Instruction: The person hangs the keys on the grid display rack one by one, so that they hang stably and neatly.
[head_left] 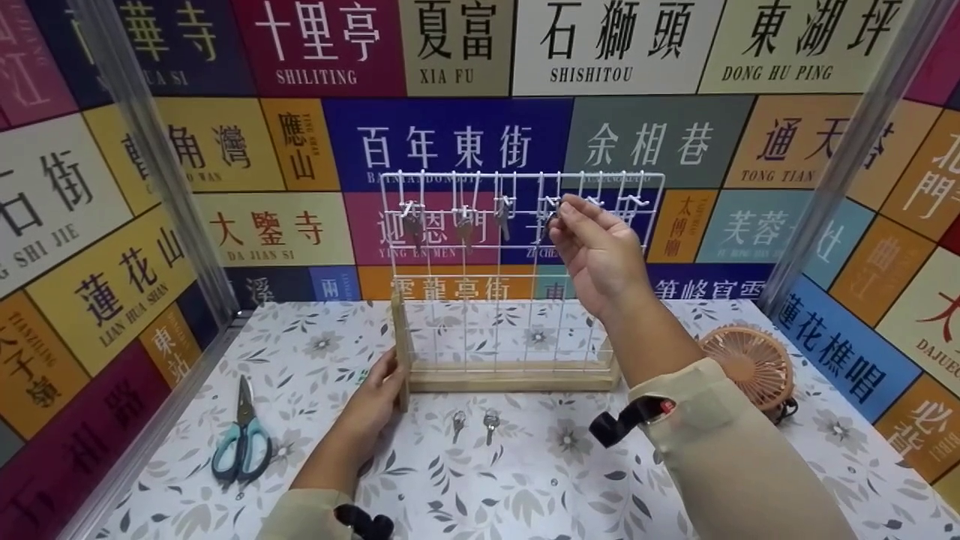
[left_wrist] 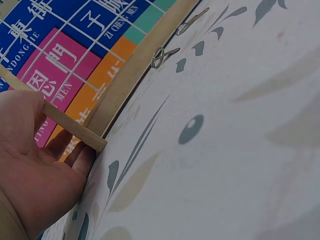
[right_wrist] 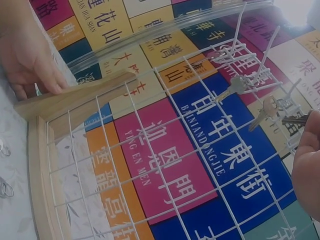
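In the head view, a white wire rack [head_left: 525, 175] stands on the table [head_left: 540, 495], and its wooden base [head_left: 514, 383] runs along the bottom. Three hanging keys [head_left: 465, 232] are on hooks at the left and middle of the upper part of the rack. The right hand [head_left: 604, 251] is raised to the hooks, right of these keys, with its thumb and forefinger brought together. The left hand [head_left: 379, 394] is low, at the wooden post [head_left: 400, 330] on the left end. On the near side of the base, two loose keys [head_left: 491, 425] lie side by side, a little apart. The scissors [head_left: 242, 442] lie to the left, with the blades toward the far side. To the right is a round orange fan [head_left: 748, 367], partly behind the right forearm. Beyond the table is a wall of colourful signs [head_left: 450, 142].

In the left wrist view, the left hand is partly closed around the wooden post, and its fingers go behind the wood. The two loose keys are near the base.

In the right wrist view, the right hand is only partly seen, at the edge. Its fingertips are nearly closed and pinch a dark key [right_wrist: 295, 120], just beside one of the hanging keys.
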